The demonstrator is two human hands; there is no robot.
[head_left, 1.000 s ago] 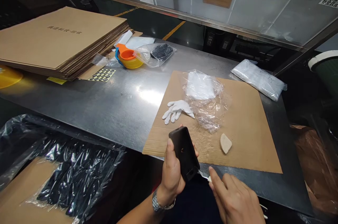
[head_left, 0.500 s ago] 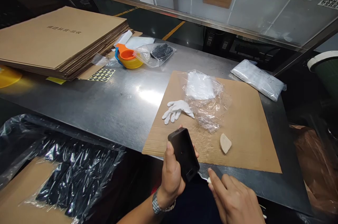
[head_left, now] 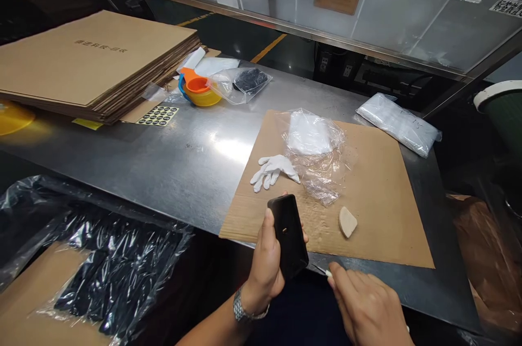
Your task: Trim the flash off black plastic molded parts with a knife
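A black, hollow rectangular part [head_left: 290, 237] is gripped in my left hand [head_left: 267, 264], tilted above the front edge of the cardboard sheet, its open side towards me. My right hand [head_left: 367, 302] is closed round the pale handle of a thin-tipped tool [head_left: 323, 270]. The tool's metal tip points left, close to the part's lower corner and apart from it. Beyond the part, a white glove [head_left: 274, 171] lies on the cardboard sheet [head_left: 379, 193]. A beige wedge-shaped block [head_left: 348, 222] rests to the right of the part.
Crumpled clear plastic with white material [head_left: 310, 134] lies on the cardboard. At the back right is a wrapped white pack [head_left: 399, 120]. Stacked cardboard [head_left: 93, 57], orange and yellow cups [head_left: 199, 90] and a sticker sheet [head_left: 158, 116] stand left on the metal table [head_left: 171, 166].
My left hand has turned the black part more upright and shifted it slightly right. The tool in my right hand has moved a little right, away from the part's lower edge.
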